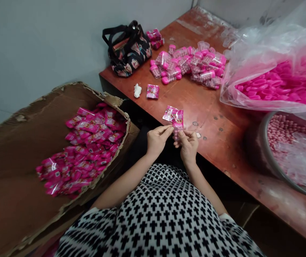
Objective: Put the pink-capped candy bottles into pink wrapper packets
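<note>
My right hand (189,144) grips a small clear bottle (176,132) filled with pink beads, at the table's front edge. Just beyond the bottle, a shiny pink printed packet (178,117) lines up with its far end. Another such packet (168,113) lies partly beneath it, its lighter side up. With thumb and fingers pinched together, my left hand (158,140) meets the left side where bottle and packet join. What those fingertips pinch is too small to make out. Farther back on the table lie a single pink packet (152,91) and a crumpled white scrap (137,90).
On my left, a cardboard box (16,142) holds many pink packets (88,142). Filled bottles (187,62) are heaped at the table's back beside a floral handbag (131,53). A plastic bag (230,85) of pink caps and a basin (265,142) of beads stand right.
</note>
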A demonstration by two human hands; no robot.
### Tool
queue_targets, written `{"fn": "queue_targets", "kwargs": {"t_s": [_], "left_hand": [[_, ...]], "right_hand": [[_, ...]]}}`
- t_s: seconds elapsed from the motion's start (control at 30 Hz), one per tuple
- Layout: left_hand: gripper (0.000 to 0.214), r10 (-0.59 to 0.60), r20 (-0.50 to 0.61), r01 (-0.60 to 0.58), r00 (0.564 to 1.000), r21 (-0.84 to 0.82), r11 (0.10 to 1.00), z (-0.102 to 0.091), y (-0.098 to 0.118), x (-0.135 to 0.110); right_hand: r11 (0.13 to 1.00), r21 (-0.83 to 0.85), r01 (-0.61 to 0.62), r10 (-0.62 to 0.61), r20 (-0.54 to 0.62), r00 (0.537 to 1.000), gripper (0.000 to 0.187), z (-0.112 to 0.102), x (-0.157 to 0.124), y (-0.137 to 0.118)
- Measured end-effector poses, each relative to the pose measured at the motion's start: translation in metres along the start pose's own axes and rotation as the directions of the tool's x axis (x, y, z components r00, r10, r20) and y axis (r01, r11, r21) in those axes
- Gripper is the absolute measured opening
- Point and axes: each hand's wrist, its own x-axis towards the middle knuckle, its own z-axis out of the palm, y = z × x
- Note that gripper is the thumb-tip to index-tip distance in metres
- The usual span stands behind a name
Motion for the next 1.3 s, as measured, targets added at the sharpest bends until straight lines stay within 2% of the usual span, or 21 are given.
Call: {"fn": "queue_targets", "kwargs": {"t_s": [0.1,0.27,0.43,0.57,0.67,0.77,0.87,0.93,1.0,1.07,1.1,1.13,1.2,1.27,1.3], "left_hand": [[0.017,0.052,0.003,-0.053,0.999,0.079,0.995,-0.002,0.002,0.002],[0.011,0.211,0.024,-0.21,0.977,0.262,0.942,-0.004,0.007,0.004],[0.01,0.291,0.032,-0.287,0.956,0.301,0.909,-0.003,0.01,0.002],[0.013,0.379,0.052,-0.373,0.924,0.343,0.862,-0.005,0.006,0.001],[0.013,0.498,0.127,-0.5,0.858,0.432,0.751,-0.008,0.003,0.004],[0.015,0.62,0.23,-0.633,0.75,0.521,0.572,-0.011,0.001,0.01],[0.017,0.682,0.306,-0.697,0.665,0.582,0.418,-0.012,0.0,0.014],[0.017,0.699,0.344,-0.714,0.627,0.612,0.34,-0.012,0.0,0.015],[0.018,0.7,0.377,-0.727,0.607,0.62,0.296,-0.013,-0.001,0.012],[0.019,0.676,0.402,-0.736,0.618,0.597,0.318,-0.013,-0.002,0.008],[0.019,0.653,0.394,-0.726,0.647,0.581,0.368,-0.013,-0.003,0.006],[0.019,0.621,0.357,-0.691,0.698,0.565,0.451,-0.013,-0.004,0.004],[0.018,0.505,0.199,-0.532,0.84,0.487,0.693,-0.012,-0.005,0.002],[0.022,0.278,0.067,-0.285,0.958,0.259,0.923,-0.011,-0.004,0.004],[0.027,0.146,0.07,-0.153,0.987,0.109,0.982,-0.009,-0.003,0.006]], "right_hand": [[0.999,-0.023,0.022,-0.021,0.008,1.0,0.031,-0.001,-0.002,0.0],[0.998,0.068,-0.013,0.011,0.029,1.0,0.029,0.0,-0.003,0.001],[0.986,0.157,-0.056,0.049,0.05,0.998,0.024,0.002,-0.002,0.0],[0.984,0.164,-0.075,0.062,0.083,0.995,0.024,0.002,0.0,-0.001],[0.982,0.171,-0.081,0.066,0.09,0.994,0.024,0.002,0.001,0.0],[0.978,0.185,-0.094,0.078,0.089,0.993,0.025,0.002,-0.001,0.0],[0.976,0.195,-0.094,0.081,0.074,0.994,0.026,0.004,-0.003,-0.001],[0.977,0.195,-0.089,0.08,0.056,0.995,0.026,0.005,-0.003,-0.001],[0.978,0.193,-0.079,0.074,0.032,0.997,0.027,0.006,-0.002,-0.001],[0.979,0.192,-0.065,0.065,0.008,0.998,0.028,0.005,0.0,-0.001],[0.98,0.189,-0.059,0.059,0.002,0.998,0.028,0.005,0.001,-0.001],[0.982,0.182,-0.054,0.054,0.004,0.999,0.028,0.004,0.002,-0.001],[0.987,0.151,-0.051,0.047,0.03,0.998,0.028,0.003,0.002,0.0],[0.994,0.096,-0.045,0.038,0.073,0.997,0.027,0.002,0.0,0.0],[0.997,0.061,-0.037,0.031,0.092,0.995,0.027,0.002,-0.001,0.0]]}}
